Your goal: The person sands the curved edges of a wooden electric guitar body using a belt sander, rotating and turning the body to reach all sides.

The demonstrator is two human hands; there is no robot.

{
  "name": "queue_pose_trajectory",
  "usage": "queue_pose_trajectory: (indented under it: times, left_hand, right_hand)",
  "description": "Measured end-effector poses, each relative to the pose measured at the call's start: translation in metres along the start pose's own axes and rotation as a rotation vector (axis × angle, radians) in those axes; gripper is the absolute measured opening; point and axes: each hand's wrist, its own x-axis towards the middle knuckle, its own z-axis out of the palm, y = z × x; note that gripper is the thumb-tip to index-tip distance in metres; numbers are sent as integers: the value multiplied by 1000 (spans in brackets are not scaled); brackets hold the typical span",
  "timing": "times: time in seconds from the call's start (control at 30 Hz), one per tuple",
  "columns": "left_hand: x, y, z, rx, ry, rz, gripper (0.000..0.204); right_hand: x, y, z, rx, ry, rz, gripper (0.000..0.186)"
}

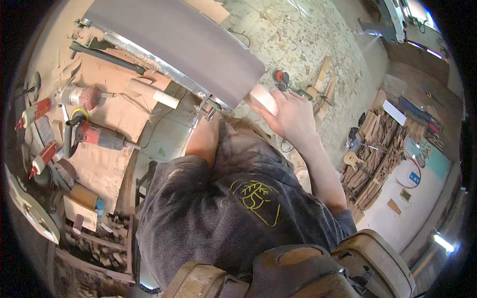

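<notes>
My right hand was closed on a small pale block, the fingers bent over its right end and brought in narrow to its thickness, so that the smooth, light face and part of the tan side were left showing. The block lay at the lower right corner of the broad grey-mauve belt, right beside its end; whether it actually touched there, I could not tell. My left forearm ran up to the belt's near edge, by a metal fitting with a spring, and the left hand was mostly hidden there, so I cannot tell whether its fingers were wide, narrow or holding anything. The block looked like wood to me, and I judged it light enough for one hand, stiff, with no give under a squeeze. Its dry face promised fair grip, though fine dust could have made it slide under my fingertips. I would not have called it fragile as a whole, but its corners seemed the parts likeliest to chip. The best hold, I reckoned, was at the end away from the belt, thumb and fingers on opposite sides, tips kept well back from the matte surface, which looked abrasive.
</notes>
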Motion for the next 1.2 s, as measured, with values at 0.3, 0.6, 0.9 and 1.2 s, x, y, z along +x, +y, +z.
queue_pose_trajectory:
  times: [0.3,0.6,0.9,1.2]
  left_hand:
    - [15,-33,-34,3,174,-89,44]
    - [20,-62,-5,26,203,-144,47]
    - [35,-94,115,148,-85,-239,41]
    - [-67,-74,326,373,-502,377,50]
  right_hand:
    - [20,-18,27,25,-7,40,47]
    - [-113,31,51,486,-214,261,79]
    - [-213,52,73,531,218,230,91]
    - [-294,74,130,551,767,86,95]
